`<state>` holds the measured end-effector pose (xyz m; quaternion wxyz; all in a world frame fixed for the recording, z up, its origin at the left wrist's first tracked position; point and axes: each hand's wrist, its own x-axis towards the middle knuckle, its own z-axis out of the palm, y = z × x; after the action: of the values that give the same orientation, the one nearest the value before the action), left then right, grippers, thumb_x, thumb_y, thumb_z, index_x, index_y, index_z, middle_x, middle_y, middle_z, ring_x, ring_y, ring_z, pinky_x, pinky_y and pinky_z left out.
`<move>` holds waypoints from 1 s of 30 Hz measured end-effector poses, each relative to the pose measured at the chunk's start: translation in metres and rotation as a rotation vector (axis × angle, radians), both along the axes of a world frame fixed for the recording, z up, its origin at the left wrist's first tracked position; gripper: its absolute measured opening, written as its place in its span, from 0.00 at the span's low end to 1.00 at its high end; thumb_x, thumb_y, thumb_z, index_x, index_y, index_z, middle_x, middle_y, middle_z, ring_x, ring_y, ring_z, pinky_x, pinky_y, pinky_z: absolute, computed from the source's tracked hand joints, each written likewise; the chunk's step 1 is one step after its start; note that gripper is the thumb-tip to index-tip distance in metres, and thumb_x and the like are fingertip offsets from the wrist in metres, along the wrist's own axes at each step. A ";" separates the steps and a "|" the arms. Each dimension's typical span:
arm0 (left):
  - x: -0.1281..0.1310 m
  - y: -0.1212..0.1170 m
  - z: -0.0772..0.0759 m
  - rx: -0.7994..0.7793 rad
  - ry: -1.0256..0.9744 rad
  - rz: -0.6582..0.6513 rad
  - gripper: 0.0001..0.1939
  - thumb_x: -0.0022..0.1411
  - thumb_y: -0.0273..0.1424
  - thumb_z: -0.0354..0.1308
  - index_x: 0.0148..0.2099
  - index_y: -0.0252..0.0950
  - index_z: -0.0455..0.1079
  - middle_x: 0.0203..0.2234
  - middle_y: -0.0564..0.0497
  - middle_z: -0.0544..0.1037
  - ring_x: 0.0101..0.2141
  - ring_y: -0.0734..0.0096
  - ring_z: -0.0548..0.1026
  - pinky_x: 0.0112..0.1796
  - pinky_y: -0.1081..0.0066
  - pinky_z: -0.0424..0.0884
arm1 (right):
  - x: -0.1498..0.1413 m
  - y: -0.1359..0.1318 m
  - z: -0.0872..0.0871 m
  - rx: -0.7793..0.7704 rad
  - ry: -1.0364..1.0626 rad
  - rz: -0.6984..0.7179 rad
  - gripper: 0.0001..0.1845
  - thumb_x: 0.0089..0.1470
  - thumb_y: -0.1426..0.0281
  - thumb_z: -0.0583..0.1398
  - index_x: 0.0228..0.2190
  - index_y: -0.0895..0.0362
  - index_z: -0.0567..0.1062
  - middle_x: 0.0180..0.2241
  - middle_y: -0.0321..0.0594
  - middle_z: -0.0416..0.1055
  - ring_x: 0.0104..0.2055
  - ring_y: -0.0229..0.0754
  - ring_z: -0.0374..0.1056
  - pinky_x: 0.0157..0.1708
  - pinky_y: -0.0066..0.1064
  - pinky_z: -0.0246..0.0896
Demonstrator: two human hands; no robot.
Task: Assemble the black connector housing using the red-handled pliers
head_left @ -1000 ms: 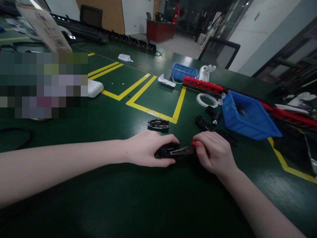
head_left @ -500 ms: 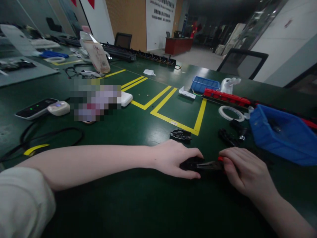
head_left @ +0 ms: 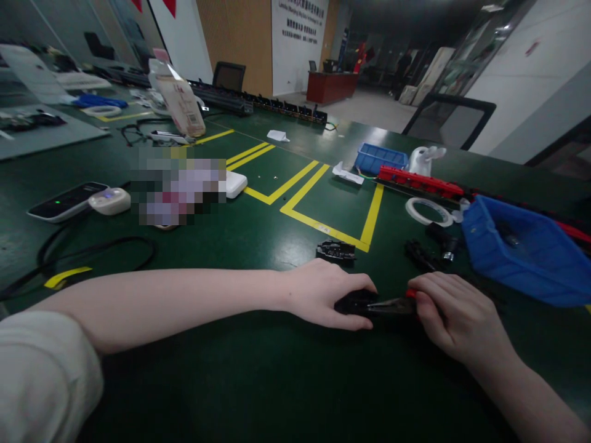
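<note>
My left hand (head_left: 330, 295) is closed round a black part (head_left: 353, 303), steadying it on the green table, with thumb and fingers on either side. My right hand (head_left: 455, 317) grips the red handles of needle-nose pliers (head_left: 392, 306). The metal jaws point left and meet the right end of the black part; what lies between the jaws is too small to tell. Just beyond my left hand rests a second dark part (head_left: 336, 251) with pale edges. Several black pieces (head_left: 422, 253) lie past my right hand.
A blue bin (head_left: 521, 258) with dark bits stands at the right, beside a tape roll (head_left: 429, 211) and a red strip (head_left: 420, 181). Farther back is a smaller blue bin (head_left: 381, 159). On the left are a bottle (head_left: 180, 101), a black-and-white device (head_left: 69, 202) and a black cable (head_left: 115, 245).
Both hands, the pliers and the black part keep nearly the same place. The view has shifted very slightly.
</note>
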<state>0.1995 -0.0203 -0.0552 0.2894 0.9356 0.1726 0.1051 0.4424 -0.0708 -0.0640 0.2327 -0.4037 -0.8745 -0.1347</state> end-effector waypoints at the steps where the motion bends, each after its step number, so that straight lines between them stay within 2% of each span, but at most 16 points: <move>1: 0.000 0.000 0.000 0.002 -0.001 -0.002 0.21 0.61 0.42 0.54 0.50 0.33 0.62 0.28 0.52 0.74 0.25 0.75 0.72 0.24 0.77 0.64 | 0.000 0.000 0.000 -0.002 0.001 0.002 0.06 0.55 0.73 0.51 0.30 0.56 0.67 0.28 0.40 0.70 0.29 0.39 0.66 0.28 0.32 0.61; 7: 0.000 0.000 0.000 0.001 -0.002 0.000 0.21 0.61 0.42 0.55 0.50 0.33 0.62 0.28 0.52 0.74 0.25 0.75 0.71 0.24 0.77 0.64 | -0.006 -0.001 0.000 0.003 -0.011 0.005 0.06 0.55 0.73 0.50 0.29 0.57 0.66 0.27 0.40 0.70 0.28 0.38 0.65 0.28 0.32 0.60; 12: 0.000 0.000 -0.001 -0.026 -0.010 0.000 0.21 0.60 0.41 0.55 0.51 0.34 0.61 0.32 0.50 0.75 0.28 0.73 0.73 0.27 0.76 0.66 | -0.011 -0.003 0.000 -0.013 -0.001 -0.017 0.07 0.55 0.74 0.50 0.28 0.58 0.67 0.26 0.41 0.69 0.28 0.39 0.64 0.28 0.32 0.59; 20: 0.001 0.001 0.000 -0.095 0.001 0.028 0.20 0.60 0.40 0.55 0.51 0.34 0.62 0.34 0.49 0.75 0.30 0.72 0.73 0.30 0.74 0.68 | -0.005 0.000 0.002 -0.057 0.006 -0.059 0.08 0.55 0.73 0.50 0.27 0.57 0.67 0.25 0.39 0.69 0.27 0.38 0.64 0.27 0.32 0.57; 30: 0.001 0.000 0.000 -0.055 0.011 0.017 0.20 0.60 0.41 0.54 0.51 0.34 0.62 0.34 0.49 0.76 0.31 0.71 0.74 0.30 0.73 0.68 | -0.012 -0.005 0.001 -0.062 -0.005 -0.070 0.10 0.56 0.73 0.50 0.26 0.58 0.68 0.25 0.40 0.69 0.27 0.38 0.63 0.27 0.32 0.56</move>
<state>0.2002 -0.0205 -0.0549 0.3131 0.9264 0.1847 0.0977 0.4304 -0.0755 -0.0633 0.2131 -0.4408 -0.8641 -0.1166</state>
